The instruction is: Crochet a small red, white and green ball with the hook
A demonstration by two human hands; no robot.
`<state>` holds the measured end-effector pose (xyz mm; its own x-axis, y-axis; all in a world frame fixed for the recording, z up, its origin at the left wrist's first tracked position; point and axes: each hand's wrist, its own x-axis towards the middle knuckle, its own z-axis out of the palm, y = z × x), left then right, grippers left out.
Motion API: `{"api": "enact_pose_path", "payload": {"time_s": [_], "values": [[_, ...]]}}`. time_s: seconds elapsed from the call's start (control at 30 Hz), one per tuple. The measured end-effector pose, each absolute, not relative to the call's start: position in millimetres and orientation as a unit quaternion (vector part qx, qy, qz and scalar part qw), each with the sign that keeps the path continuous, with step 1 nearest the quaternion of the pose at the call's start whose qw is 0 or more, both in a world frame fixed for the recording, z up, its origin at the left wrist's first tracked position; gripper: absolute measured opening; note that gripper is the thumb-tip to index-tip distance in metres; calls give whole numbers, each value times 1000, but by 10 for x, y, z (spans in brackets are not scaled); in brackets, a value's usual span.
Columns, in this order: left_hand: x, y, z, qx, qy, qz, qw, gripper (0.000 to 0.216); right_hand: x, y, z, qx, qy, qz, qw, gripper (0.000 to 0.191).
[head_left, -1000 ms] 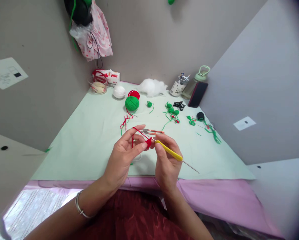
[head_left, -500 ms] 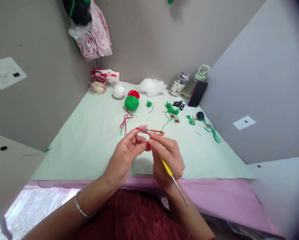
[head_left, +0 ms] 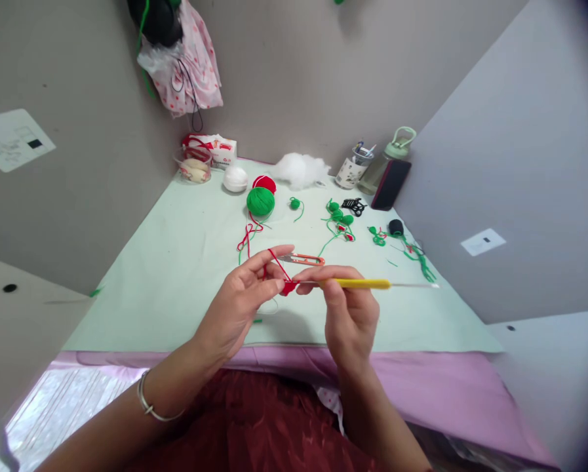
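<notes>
My left hand (head_left: 242, 298) pinches a small red crochet piece (head_left: 288, 287), and red yarn (head_left: 275, 257) runs over its forefinger. My right hand (head_left: 350, 314) grips a yellow-handled crochet hook (head_left: 362, 284) that lies level, its tip at the red piece and its metal tail pointing right. Both hands hover above the pale green mat (head_left: 176, 275) near its front edge. Orange snips (head_left: 303, 259) lie on the mat just behind my fingers.
Further back lie a green yarn ball (head_left: 260, 201), a red ball (head_left: 264, 183), a white ball (head_left: 235, 178), white stuffing (head_left: 299, 168) and small green crochet pieces (head_left: 340, 219). A pen cup (head_left: 351, 169), bottle (head_left: 387, 160) and phone (head_left: 391, 185) stand at the back right. Grey walls enclose the desk.
My right hand has swung the hook from pointing down toward me to lying level and pointing right. The left hand has kept its pinch on the red piece.
</notes>
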<state>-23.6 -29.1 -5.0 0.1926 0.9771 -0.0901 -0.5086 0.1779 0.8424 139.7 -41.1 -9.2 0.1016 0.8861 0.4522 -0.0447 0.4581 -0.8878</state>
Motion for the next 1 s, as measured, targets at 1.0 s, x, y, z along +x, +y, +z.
{"api": "enact_pose_path", "payload": {"time_s": [1.0], "values": [[-214,-300,-101,241,289,506,776,41,1500,-493,-206,-375,-697,172,587,26]]}}
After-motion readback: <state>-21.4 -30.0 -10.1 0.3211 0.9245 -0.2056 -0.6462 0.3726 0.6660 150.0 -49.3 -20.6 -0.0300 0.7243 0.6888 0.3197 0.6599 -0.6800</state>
